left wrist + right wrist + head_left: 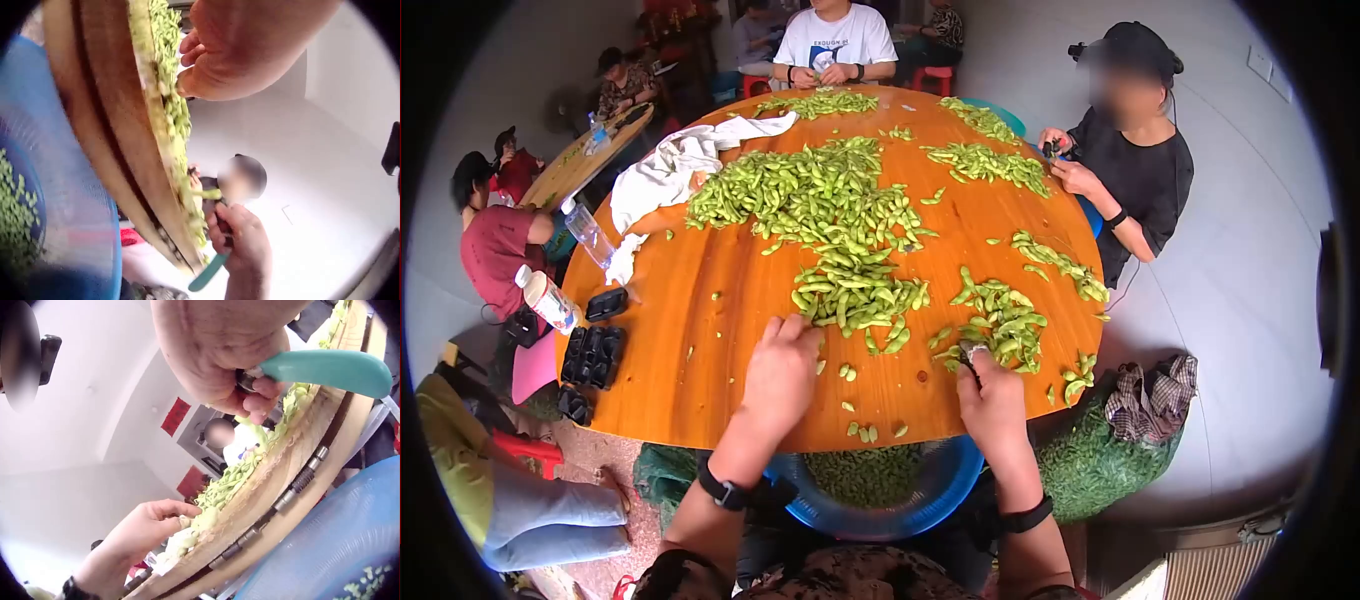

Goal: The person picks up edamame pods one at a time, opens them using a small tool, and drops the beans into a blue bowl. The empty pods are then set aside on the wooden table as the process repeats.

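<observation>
The left hand (782,370) is at the near edge of the middle pile of green pods (855,290). In the right wrist view its index finger reaches over the pods (219,494), thumb lower down; whether a pod lies between them is unclear. The right hand (997,405) grips a small dark tool, whose teal handle (331,370) sticks out of the fist. In the left wrist view a green pod (207,194) is at the tool's upper end, beside the right hand (244,234). Loose beans (848,373) lie between the hands.
A blue basket (815,515) of shelled beans is under the table's near edge (700,425). Black trays (595,355), bottles (590,235) and a white cloth (665,175) are at the left. People sit across and at the right; a full green sack (1100,465) stands lower right.
</observation>
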`<state>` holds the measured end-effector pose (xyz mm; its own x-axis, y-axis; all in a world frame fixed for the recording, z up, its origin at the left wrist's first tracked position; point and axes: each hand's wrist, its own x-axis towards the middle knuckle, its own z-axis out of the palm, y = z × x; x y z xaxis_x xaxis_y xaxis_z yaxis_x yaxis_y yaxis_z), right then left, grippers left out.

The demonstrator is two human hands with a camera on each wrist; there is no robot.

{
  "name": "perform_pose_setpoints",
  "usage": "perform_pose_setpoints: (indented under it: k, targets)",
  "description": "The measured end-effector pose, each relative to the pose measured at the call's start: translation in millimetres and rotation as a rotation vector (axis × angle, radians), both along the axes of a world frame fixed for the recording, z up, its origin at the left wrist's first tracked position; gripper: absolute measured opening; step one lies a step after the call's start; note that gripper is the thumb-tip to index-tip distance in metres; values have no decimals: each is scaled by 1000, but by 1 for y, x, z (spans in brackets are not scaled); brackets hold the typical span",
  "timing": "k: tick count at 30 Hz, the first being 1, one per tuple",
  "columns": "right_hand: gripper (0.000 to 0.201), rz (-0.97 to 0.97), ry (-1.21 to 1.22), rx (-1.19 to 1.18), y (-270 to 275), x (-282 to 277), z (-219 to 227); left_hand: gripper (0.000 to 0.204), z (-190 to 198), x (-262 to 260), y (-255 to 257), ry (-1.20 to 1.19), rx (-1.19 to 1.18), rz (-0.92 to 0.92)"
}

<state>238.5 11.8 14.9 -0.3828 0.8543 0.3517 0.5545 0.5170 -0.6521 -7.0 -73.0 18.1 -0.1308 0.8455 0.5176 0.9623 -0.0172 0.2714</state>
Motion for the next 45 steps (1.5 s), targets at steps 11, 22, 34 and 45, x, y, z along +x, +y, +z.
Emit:
perform_pose_setpoints:
  k: [11, 22, 34, 45]
  targets:
    - [26, 328, 269, -418, -16, -35, 2, 24, 1, 17, 2, -457, -33, -103]
    - [16, 391, 477, -999, -16, -38, 6, 44, 0, 46, -3, -841, -256, -251]
    - [17, 349, 469, -968, -20, -41, 3, 44, -8, 54, 0, -546, -120, -200]
    - [14, 348, 582, -1030, -16, -41, -6, 42, -13, 37, -1, -975, -288, -381]
